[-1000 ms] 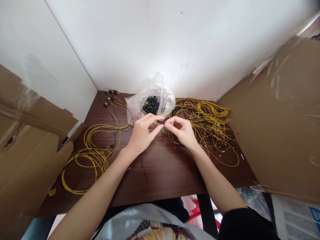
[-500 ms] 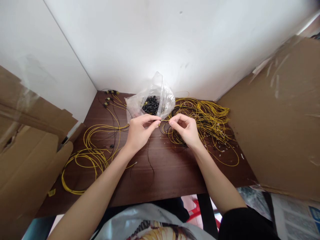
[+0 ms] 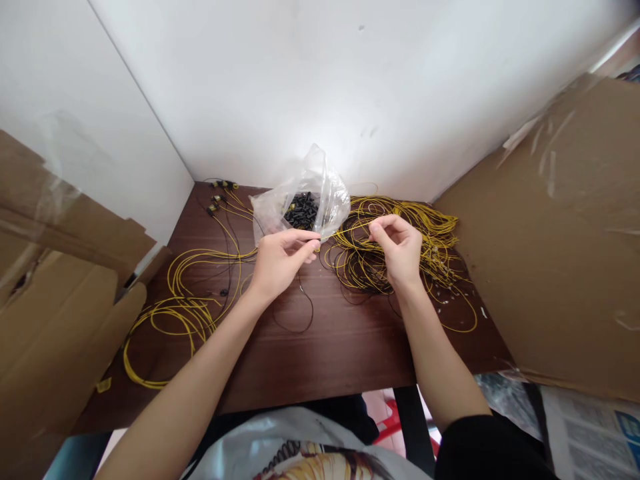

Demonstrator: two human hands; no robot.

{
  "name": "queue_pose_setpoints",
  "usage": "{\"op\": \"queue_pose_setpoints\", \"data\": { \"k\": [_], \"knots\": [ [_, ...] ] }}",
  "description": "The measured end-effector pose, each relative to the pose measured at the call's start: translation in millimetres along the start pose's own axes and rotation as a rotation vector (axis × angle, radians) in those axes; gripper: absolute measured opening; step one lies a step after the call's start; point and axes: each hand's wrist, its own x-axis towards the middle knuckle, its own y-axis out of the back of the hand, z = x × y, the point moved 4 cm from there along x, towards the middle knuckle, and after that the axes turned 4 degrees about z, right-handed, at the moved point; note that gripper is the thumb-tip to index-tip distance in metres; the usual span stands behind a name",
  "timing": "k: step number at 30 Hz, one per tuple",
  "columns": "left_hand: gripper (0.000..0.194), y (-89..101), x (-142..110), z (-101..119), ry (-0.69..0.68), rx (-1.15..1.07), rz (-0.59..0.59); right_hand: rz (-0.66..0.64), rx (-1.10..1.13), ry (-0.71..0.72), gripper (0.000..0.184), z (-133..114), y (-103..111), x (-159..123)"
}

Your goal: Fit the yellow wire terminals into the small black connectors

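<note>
White wall [image 3: 275,87] backs the brown tabletop [image 3: 350,353]; in the head view, your left hand [image 3: 277,267] and right hand [image 3: 404,257] each have the grip closed on a thin yellow wire [image 3: 345,231], stretched between them just near of the clear bag [image 3: 334,203]. It should feel light, bendy, easily kinked; pinch it with fingertips, tugging gently.
</note>
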Motion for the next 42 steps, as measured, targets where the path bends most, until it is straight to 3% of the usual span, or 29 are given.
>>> {"op": "queue_pose_setpoints", "data": {
  "k": [9,16,20,23,25,27,33,38,42],
  "knots": [
    [0.021,1.1,0,1,0.129,-0.030,-0.055,0.244,-0.038,0.050,0.015,5,15,8],
    [0.021,-3.3,-2,-2,0.224,-0.197,-0.080,0.264,-0.137,0.040,0.012,17,18,10],
    [0.023,-2.1,0,-4,0.251,-0.265,0.000,0.249,-0.380,0.272,0.013,1,9,1],
    [0.025,-0.2,1,-4,0.232,-0.289,0.046,0.104,-0.436,0.426,0.010,-17,-6,-11],
    [0.025,1.2,1,-3,0.222,-0.299,0.062,-0.054,-0.430,0.465,0.007,-25,-17,-18],
    [0.025,3.0,2,-3,0.226,-0.317,0.075,-0.134,-0.435,0.495,0.009,-30,-21,-22],
    [0.022,5.7,3,-9,0.302,-0.429,0.115,0.053,-0.163,0.562,0.016,-28,-4,-13],
    [0.019,1.1,2,-7,0.223,-0.309,0.074,-0.067,-0.011,0.447,0.010,-27,-8,-11],
    [0.022,-6.2,-2,-5,0.205,-0.188,-0.053,-0.271,-0.130,0.259,0.018,-20,-25,-20]
  ]
}}
